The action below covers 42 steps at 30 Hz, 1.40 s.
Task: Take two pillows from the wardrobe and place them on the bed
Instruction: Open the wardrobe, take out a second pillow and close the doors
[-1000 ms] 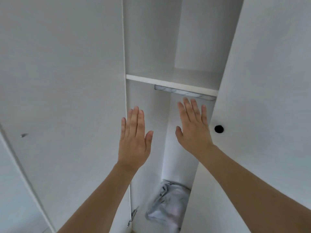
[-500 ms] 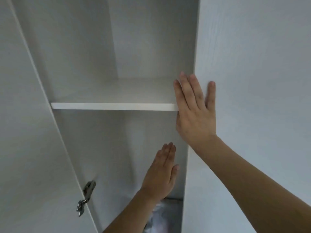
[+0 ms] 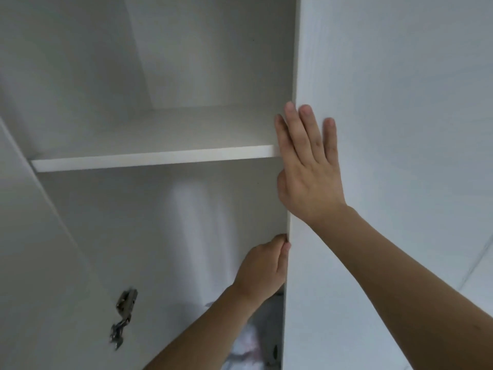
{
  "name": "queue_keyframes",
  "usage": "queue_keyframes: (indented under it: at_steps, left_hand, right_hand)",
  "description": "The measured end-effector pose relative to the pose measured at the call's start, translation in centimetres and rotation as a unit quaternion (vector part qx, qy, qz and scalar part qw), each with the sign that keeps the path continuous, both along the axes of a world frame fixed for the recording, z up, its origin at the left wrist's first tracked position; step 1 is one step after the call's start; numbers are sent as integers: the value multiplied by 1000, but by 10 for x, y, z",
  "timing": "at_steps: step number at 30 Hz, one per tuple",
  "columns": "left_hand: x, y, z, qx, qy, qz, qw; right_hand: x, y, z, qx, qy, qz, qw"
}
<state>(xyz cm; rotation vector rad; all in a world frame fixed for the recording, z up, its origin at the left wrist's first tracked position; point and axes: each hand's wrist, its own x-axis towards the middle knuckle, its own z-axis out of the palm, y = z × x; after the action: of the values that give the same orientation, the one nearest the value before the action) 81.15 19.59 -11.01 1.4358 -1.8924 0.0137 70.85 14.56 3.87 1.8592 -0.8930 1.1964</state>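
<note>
I face the open white wardrobe with a bare shelf (image 3: 157,156) at mid height. My right hand (image 3: 309,169) lies flat, fingers spread, on the outer face of the right wardrobe door (image 3: 386,129) near its edge. Lower down, my left hand (image 3: 262,268) reaches inside and curls its fingers around that door's edge. A pale grey-and-white patterned pillow (image 3: 250,343) shows at the bottom of the wardrobe, mostly hidden behind my left forearm and the door.
The left door (image 3: 32,263) stands open at the left, with a metal hinge (image 3: 124,313) on the wardrobe's inner side. The upper compartment above the shelf holds nothing visible.
The view has shifted left into the wardrobe. My left hand moved right from open air to grip the right door's edge. My right hand stays flat on that door.
</note>
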Motion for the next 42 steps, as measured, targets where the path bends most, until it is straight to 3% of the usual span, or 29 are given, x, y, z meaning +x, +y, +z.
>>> queue_keyframes:
  at_steps: [7,16,25,31,36,42]
  left_hand:
    - [-11,13,6,64,32,45,996]
    - [-37,67,0,30,59,40,997]
    - [-76,139,15,52,88,-78,992]
    - [-109,163,11,120,152,-181,964]
    - [-146,170,17,94,95,-262,956]
    - [-201,168,15,196,161,-326,911]
  right_hand:
    - [-5,17,2,54,11,4,998]
    - [-38,67,0,52,5,60,997]
    - [-99,142,-6,74,-35,154,985]
    - [-147,184,-9,61,-61,189,978]
    - [-193,212,-10,14,-60,149,987]
    - [-245,245,-13,8,-75,48,996]
